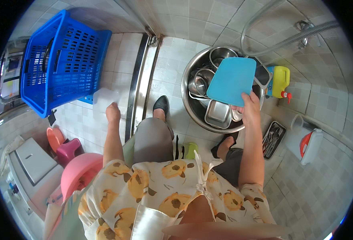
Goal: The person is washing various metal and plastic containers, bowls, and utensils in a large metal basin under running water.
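My right hand (pixel 250 107) grips the near right corner of a flat light-blue plastic board (pixel 231 80) with rounded corners. The board hangs over a large round steel basin (pixel 186 94) and hides part of what lies inside. Below and around it show a shallow steel tray (pixel 219 113), a steel bowl (pixel 221 54), a steel pot (pixel 202 82) and other steel dishes. Out to the left, my left hand (pixel 113 112) is closed on a pale translucent plastic piece (pixel 105 98); its kind is too blurred to make out.
A blue slatted basket (pixel 77 50) stands at the far left, past a metal door track (pixel 142 86). Right of the basin are a yellow bottle (pixel 280 80) and a black tray (pixel 266 154) of utensils. A hose (pixel 278 50) hangs above. A pink basin (pixel 74 176) sits near left.
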